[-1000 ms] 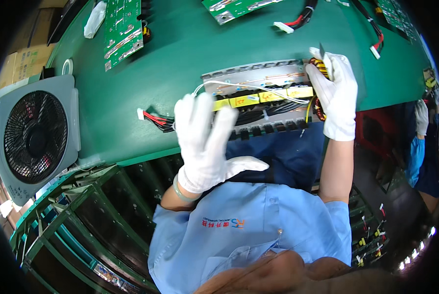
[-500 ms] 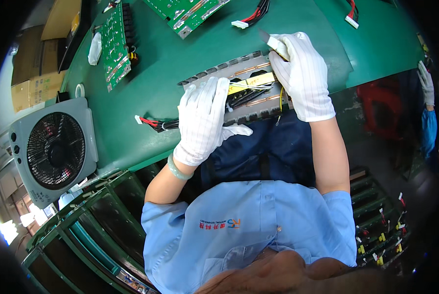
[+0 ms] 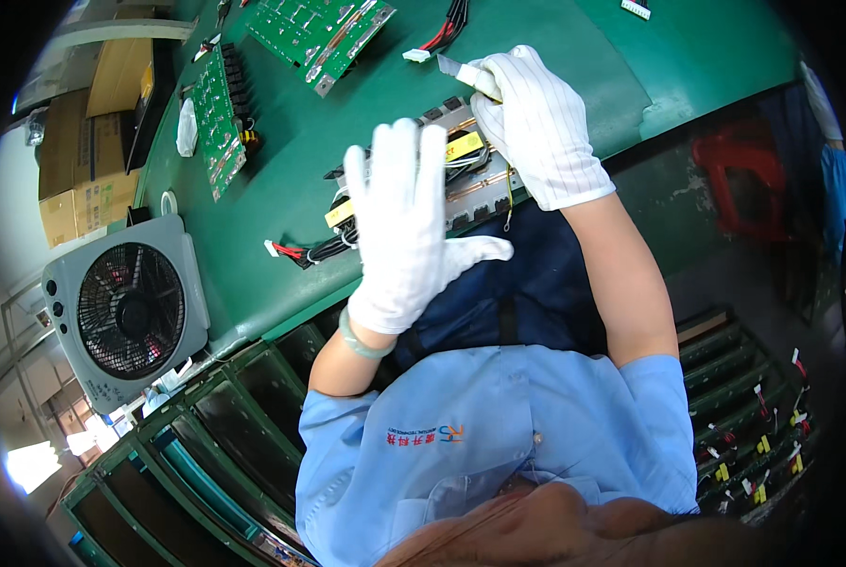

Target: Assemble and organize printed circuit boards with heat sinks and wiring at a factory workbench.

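My white-gloved left hand is open over the left part of a circuit board assembly, fingers stretched and thumb out to the side. It hides much of that assembly, which lies at the table's near edge with black parts along its sides, copper-coloured strips and black wires. Yellow tape crosses the wire bundle. In my gloved right hand, closed above the assembly's right end, is a utility knife with its grey blade pointing left. Red and black wires with a white connector stick out at the left.
Two more green circuit boards, one upright board and one larger board, stand farther back on the green table. Another wire connector lies behind. A grey fan is at the left; a red stool stands at the right.
My left hand has lifted from the assembly and its fingers have straightened. The right hand still holds the knife, its blade now pointing more to the left. The whole view has shifted slightly.
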A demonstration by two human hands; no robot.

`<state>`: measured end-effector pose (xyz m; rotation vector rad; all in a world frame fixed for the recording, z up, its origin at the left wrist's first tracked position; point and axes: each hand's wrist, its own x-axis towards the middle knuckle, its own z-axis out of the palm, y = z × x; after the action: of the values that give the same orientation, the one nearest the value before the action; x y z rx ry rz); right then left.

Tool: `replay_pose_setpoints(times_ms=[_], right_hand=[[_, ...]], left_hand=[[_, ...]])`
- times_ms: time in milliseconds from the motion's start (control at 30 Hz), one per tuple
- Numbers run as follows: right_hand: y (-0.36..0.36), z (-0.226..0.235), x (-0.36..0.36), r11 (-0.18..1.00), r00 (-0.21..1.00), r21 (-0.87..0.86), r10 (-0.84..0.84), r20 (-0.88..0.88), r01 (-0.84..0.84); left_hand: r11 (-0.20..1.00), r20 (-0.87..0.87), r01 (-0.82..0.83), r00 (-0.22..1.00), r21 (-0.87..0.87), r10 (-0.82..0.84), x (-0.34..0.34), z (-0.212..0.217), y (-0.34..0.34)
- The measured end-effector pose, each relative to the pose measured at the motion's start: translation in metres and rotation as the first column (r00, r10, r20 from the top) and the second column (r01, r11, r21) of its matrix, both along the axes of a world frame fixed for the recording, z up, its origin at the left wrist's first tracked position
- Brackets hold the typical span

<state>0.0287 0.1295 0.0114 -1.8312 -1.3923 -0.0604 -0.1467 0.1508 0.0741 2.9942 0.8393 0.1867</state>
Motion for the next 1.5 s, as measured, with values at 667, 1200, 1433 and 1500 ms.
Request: replay_pose_setpoints(times_ms=[667,1200,1433,1500], right_hand=[[-0.003,0.008,0.006,0.997,0.993,-0.080,-0.014,-0.116,0.004],[-0.042,-0.034,0.079,0.995,0.807,-0.096,-0.061,-0.587,0.005],[-0.042,-0.032,0.079,0.999,0.848,-0.048,-0.042,-0.529,0.020],[-0.043,-0.030,0.082,0.997,0.821,-0.065,-0.061,-0.568,0.030]], left_hand=[[1.000,0.216,-0.002,0.976,0.008,0.000,0.013,-0.041,0.004],[0.897,0.452,-0.390,0.775,-0.208,0.441,-0.067,-0.010,0.008],[0.836,0.420,-0.393,0.732,-0.383,0.537,-0.088,-0.024,0.016],[0.911,0.451,-0.262,0.804,-0.319,0.389,-0.083,-0.020,0.014]])
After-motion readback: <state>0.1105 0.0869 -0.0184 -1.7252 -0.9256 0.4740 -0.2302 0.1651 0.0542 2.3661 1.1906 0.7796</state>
